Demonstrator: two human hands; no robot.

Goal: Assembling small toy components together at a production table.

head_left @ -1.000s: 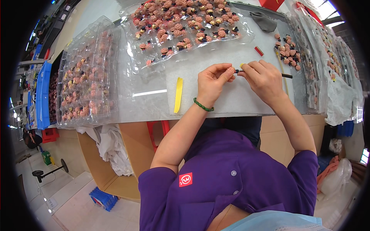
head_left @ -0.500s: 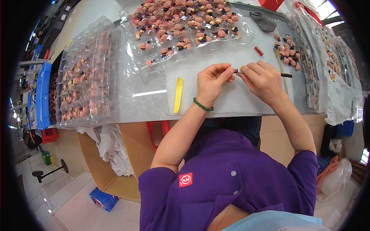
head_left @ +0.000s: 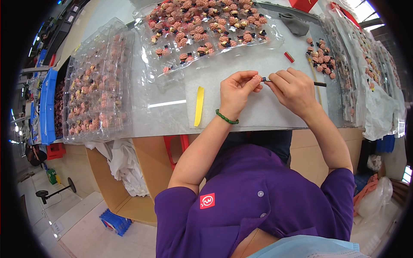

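Observation:
Above the white sheet my two hands meet close together. My left hand, with a green beaded bracelet on its wrist, pinches a small pink, bumpy figurine with a dark part pointing right. Thumb and fingers cover much of it. Closed round a slim pen-like tool, my right hand keeps the tool's tip at the figurine's dark part. The tool's black handle sticks out to the right; its tip is too small to make out.
A clear plastic tray of similar figurines lies ahead, and stacked trays stand left. Loose figurines lie right, near a grey cloth, a thin yellow stick and a small red-green piece. A yellow strip rests left.

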